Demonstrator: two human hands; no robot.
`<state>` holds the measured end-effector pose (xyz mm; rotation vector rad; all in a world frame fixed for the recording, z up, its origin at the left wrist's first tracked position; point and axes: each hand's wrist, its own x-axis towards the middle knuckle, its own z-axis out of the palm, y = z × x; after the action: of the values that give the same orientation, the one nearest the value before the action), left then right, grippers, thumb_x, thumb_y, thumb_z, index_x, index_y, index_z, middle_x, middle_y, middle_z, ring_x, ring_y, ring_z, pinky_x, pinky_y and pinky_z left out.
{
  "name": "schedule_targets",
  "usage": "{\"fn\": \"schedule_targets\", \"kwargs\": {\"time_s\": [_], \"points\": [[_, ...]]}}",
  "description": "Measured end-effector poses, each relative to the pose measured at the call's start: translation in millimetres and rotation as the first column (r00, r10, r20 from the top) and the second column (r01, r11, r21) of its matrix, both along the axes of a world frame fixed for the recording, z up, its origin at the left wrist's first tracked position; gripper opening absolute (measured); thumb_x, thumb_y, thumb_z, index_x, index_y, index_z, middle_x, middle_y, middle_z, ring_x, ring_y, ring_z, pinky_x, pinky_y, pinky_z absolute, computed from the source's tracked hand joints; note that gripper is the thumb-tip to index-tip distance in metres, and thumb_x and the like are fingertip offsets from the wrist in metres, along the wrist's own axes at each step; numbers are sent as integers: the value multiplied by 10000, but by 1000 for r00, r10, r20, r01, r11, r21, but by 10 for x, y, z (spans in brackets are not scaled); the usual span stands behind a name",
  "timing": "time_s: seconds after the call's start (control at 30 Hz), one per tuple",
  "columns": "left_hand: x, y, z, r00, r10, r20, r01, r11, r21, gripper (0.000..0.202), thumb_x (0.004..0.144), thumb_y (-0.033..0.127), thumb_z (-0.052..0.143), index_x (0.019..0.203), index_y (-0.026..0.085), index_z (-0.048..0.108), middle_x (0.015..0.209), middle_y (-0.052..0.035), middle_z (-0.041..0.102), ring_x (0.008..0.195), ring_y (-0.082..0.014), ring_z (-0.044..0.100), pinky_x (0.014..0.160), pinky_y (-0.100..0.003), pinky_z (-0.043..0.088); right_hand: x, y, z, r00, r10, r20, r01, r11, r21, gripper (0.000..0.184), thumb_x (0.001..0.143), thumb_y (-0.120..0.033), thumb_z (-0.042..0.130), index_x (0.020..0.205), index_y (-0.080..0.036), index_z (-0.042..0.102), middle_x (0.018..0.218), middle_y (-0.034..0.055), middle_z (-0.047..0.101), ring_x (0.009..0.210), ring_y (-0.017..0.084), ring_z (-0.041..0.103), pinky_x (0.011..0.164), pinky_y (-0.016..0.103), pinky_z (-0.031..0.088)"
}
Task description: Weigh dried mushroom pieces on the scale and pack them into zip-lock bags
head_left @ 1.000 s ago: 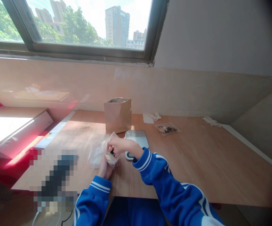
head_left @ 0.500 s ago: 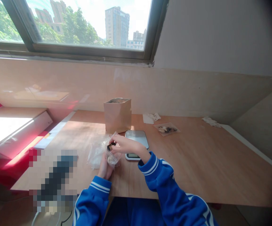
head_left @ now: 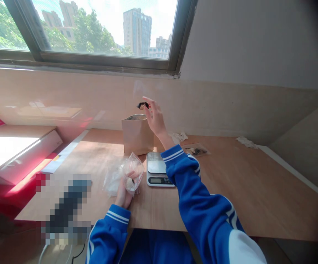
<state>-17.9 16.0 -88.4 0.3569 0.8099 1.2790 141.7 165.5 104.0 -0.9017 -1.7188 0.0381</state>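
Note:
My left hand [head_left: 124,194] grips a small clear plastic bag [head_left: 133,175] with a few pale and dark pieces inside, its mouth open upward, just above the wooden table [head_left: 230,190]. My right hand [head_left: 155,118] is raised over the open top of a brown paper bag [head_left: 137,135], pinching a small dark piece [head_left: 142,105] between thumb and fingertips, the other fingers spread. A digital kitchen scale [head_left: 159,169] lies between the two bags, under my right sleeve.
More crumpled clear plastic [head_left: 112,179] lies left of the held bag. A flat clear bag with dark pieces [head_left: 194,149] and crumpled tissues [head_left: 179,137] sit behind the scale; another tissue [head_left: 246,142] lies far right. A blurred-out object [head_left: 65,209] occupies the near-left corner.
My right hand pulled a dark piece out of the clear bag and lifted it up and away, over the brown paper bag. The left hand stayed put with the clear bag.

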Motion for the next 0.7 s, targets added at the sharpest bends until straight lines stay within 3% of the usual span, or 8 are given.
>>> {"fn": "schedule_targets", "kwargs": {"time_s": [0.13, 0.27, 0.37, 0.5, 0.57, 0.63, 0.7], "points": [[-1, 5, 5, 1000, 7, -5, -6, 1000, 9, 274, 828, 295, 570, 1039, 121, 585, 927, -108, 696, 734, -168, 659, 615, -255, 513, -21, 161, -273, 988, 40, 151, -24, 994, -108, 267, 950, -280, 370, 1131, -233, 561, 1064, 56, 601, 1017, 196, 541, 953, 332, 406], [0, 0, 13, 1000, 3, 11, -3, 1000, 10, 281, 844, 308, 552, 1045, 116, 591, 909, -117, 697, 756, -180, 665, 612, -256, 512, -48, 94, -445, 986, 4, 166, 18, 992, -129, 280, 951, -261, 353, 1151, -235, 548, 1073, 67, 605, 1014, 206, 531, 943, 337, 396], [-1, -1, 9, 1000, 10, 15, -10, 1000, 4, 300, 840, 313, 557, 1053, 105, 594, 904, -120, 696, 698, -174, 656, 556, -250, 495, -60, 57, -453, 989, -18, 149, 39, 990, -138, 287, 961, -268, 328, 1150, -214, 537, 1058, 74, 619, 1011, 210, 536, 941, 339, 394], [-4, 4, -1, 1000, 25, -3, -25, 1000, -7, 290, 849, 298, 533, 1049, 99, 601, 901, -115, 698, 680, -171, 648, 521, -242, 473, -55, 31, -445, 983, -136, 126, 163, 957, -240, 314, 942, -318, 402, 1202, -165, 487, 958, 88, 622, 907, 215, 566, 826, 327, 451], [-8, 9, -8, 1000, 21, -7, -21, 1000, -11, 285, 861, 290, 510, 1046, 93, 601, 885, -112, 698, 702, -172, 651, 538, -239, 475, -57, -13, -447, 968, -165, 187, 208, 948, -240, 278, 947, -333, 390, 1096, -164, 554, 925, 84, 611, 891, 209, 560, 821, 324, 450], [-12, 13, -20, 1000, 16, -14, -17, 1000, -10, 289, 862, 295, 505, 1046, 94, 600, 858, -101, 697, 679, -164, 644, 538, -236, 474, -79, -101, -444, 942, -183, 280, 240, 953, -186, 314, 959, -337, 352, 941, -172, 618, 999, 100, 597, 975, 216, 531, 895, 348, 417], [-18, 17, -36, 1000, 8, -23, -8, 1000, 0, 295, 848, 309, 528, 1048, 103, 598, 838, -84, 695, 639, -151, 629, 525, -233, 469, -129, -244, -431, 924, -231, 304, 278, 953, -120, 334, 959, -340, 350, 948, -174, 639, 1167, 120, 542, 1104, 241, 467, 971, 393, 361]]}}
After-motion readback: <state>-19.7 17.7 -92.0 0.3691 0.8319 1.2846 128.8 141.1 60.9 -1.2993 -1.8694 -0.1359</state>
